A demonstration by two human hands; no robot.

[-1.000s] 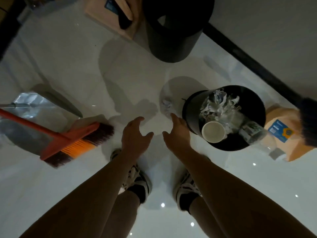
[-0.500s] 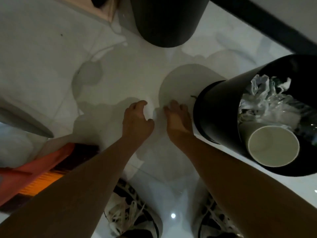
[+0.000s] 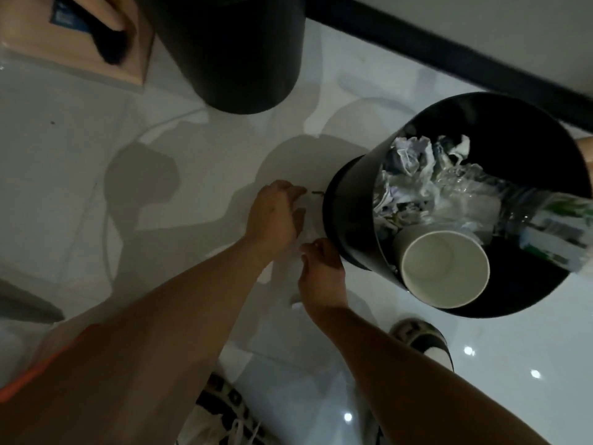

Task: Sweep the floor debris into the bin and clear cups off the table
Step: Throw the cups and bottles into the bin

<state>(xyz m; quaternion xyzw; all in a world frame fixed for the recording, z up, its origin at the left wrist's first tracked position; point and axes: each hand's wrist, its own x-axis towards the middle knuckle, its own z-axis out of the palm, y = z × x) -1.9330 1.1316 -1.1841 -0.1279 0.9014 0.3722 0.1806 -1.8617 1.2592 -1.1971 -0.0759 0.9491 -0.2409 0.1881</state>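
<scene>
A: At frame centre, on white floor (image 3: 80, 194): left hand (image 3: 272, 216) reached down low, fingers bent toward the tile beside the bin (image 3: 349, 226). Grip contents not resolvable; pale scrap seemed to lie under the fingertips, too dim to confirm.

B: Right hand (image 3: 321, 271)?

A: Just below and right of the left one, nearly touching bin wall. Fingers curled downward; whether pinching anything, cannot tell.

B: Bin position?

A: Right half of frame, upright, black, round. Held crumpled paper (image 3: 407, 162) toward upper rim, clear plastic bottle (image 3: 545, 220) lying at right, white paper cup (image 3: 444, 268) tilted with mouth facing up, at lower edge.

B: Debris remaining?

A: Small dark fleck (image 3: 317, 192) noted on tile between left fingertips and bin.

B: Elsewhere?

A: Second dark cylinder (image 3: 231, 59) at top centre; tan box (image 3: 73, 56) at upper left; orange broom edge (image 3: 38, 370) at lower left, behind forearm; patterned shoes (image 3: 423, 338) along bottom.
</scene>
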